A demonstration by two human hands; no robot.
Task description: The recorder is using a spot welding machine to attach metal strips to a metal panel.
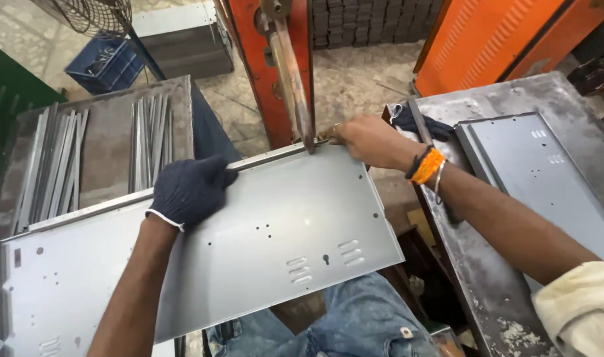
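Gloved left hand [188, 190] presses flat, ungripped, on the sheet-metal panel [249, 231] across his lap, bare right hand [368, 140] pinching its far edge beside the welder arm [294, 79], so a slip could burn those fingers.

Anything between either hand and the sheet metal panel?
Nothing visible. The gloved left hand rests flat on the sheet metal panel near its far edge. The bare right hand grips that far edge, right beside the vertical metal arm whose tip meets it.
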